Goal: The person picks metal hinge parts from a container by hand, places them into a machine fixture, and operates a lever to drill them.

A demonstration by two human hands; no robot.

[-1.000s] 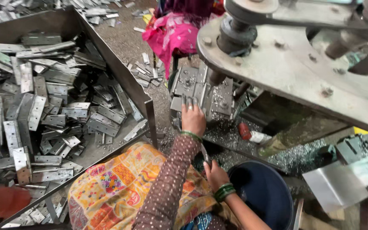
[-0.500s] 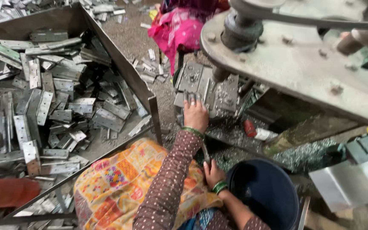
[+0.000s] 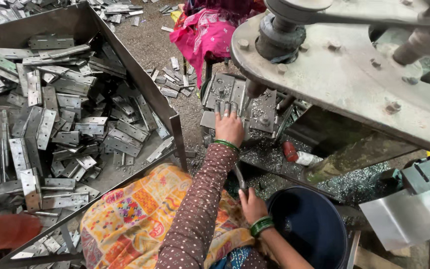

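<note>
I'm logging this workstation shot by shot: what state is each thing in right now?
Left hand: flat, fingers spread on the metal plate at the press.
Right hand: closed round a thin metal handle.
Tray: heaped with loose hinges.
Dark blue bucket: upright, open-topped.

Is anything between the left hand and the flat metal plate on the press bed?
Nothing visible: the left hand already lies flat on the grey metal plate of the press bed, fingers spread on it. The right hand grips a thin metal lever beside the dark blue bucket.
</note>
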